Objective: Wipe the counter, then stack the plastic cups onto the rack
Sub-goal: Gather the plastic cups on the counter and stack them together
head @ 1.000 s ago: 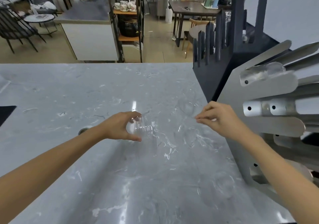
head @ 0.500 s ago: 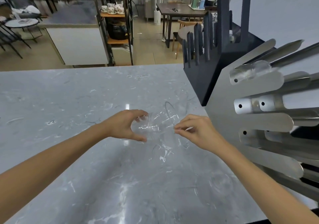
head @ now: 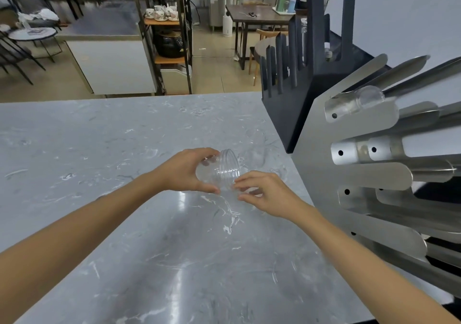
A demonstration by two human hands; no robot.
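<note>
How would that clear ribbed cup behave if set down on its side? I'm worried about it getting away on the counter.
The clear cup looks round-walled, so on its side it would probably roll on the glossy counter. It seems thin and light, likely flexing if squeezed. The left hand grips it; the right hand touches its rim.

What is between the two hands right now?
In the head view, a stack of clear plastic cups lies sideways between the left hand and right hand, above the counter.
</note>
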